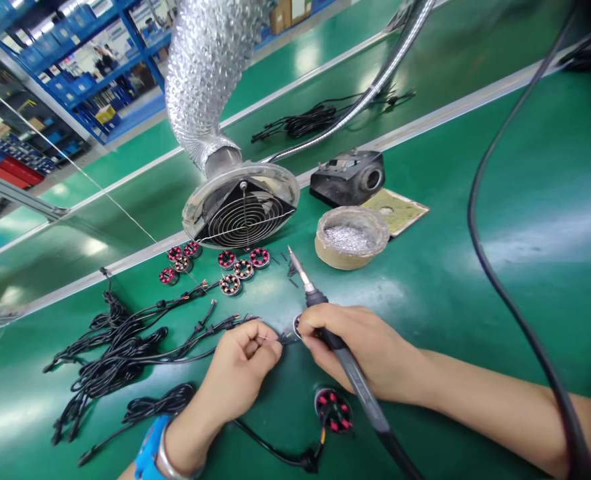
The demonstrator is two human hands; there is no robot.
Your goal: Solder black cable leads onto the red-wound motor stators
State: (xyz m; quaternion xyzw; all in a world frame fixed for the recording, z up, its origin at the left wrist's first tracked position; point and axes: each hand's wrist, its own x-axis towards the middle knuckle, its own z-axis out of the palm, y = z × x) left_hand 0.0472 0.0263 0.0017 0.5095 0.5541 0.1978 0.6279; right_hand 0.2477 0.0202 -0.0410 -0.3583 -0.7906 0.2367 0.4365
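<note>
My right hand (355, 347) is closed around a soldering iron (358, 383), its bare metal tip pointing up and away. Just beyond those fingers, part of a small round motor stator (297, 326) shows; the hand hides the rest. My left hand (245, 370) is closed in a pinch, with a thin pale wire (263, 337) at its fingertips. Thin dark leads (288, 337) lie between the two hands. Below my right hand, a stator with red windings (333, 410) is joined by coloured leads to a black cable (270, 450).
Bundled black cables (120, 340) spread across the left of the green bench. Several stators (230, 285) sit beneath a fume extractor hood (245, 213). A round tub of shiny metal bits (350, 257), a sponge (395, 210) and a black iron stand (348, 179) are behind.
</note>
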